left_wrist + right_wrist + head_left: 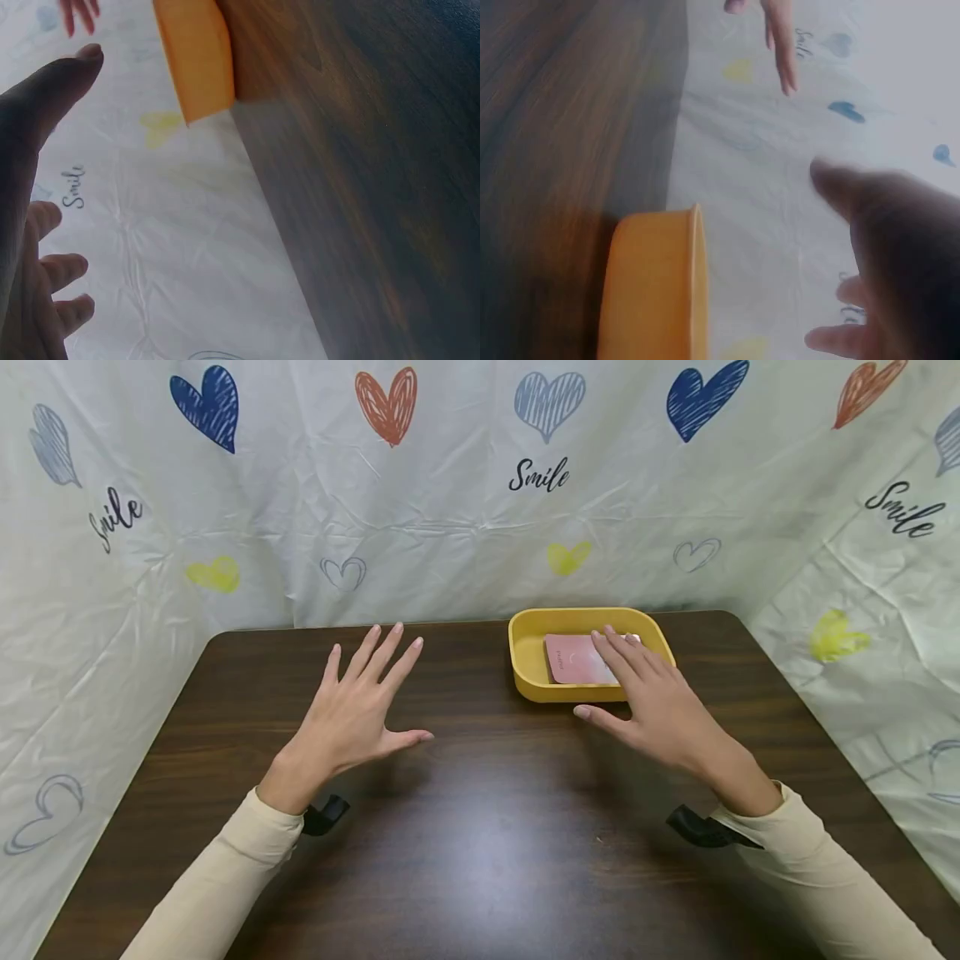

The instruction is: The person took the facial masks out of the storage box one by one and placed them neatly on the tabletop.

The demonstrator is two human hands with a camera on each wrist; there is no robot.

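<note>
My left hand (348, 714) hovers above the left half of the dark wooden table, fingers spread and nothing held. On the other side, my right hand (660, 706) is held out with its fingers extended, overlapping the front right of a yellow tray (547, 693) in the head view. Inside that tray lies a pink booklet-like item (572, 660) with a pale right part, which the right fingers partly cover. The right wrist view shows the tray's yellow side wall (649, 285) below and left of the right hand (900, 247).
The dark brown wooden table (480, 810) has rounded far corners. Behind it and along both sides hangs a white cloth (442, 543) printed with hearts and the word "Smile". A black strap (326, 816) sits at the left wrist, another black strap (708, 828) at the right.
</note>
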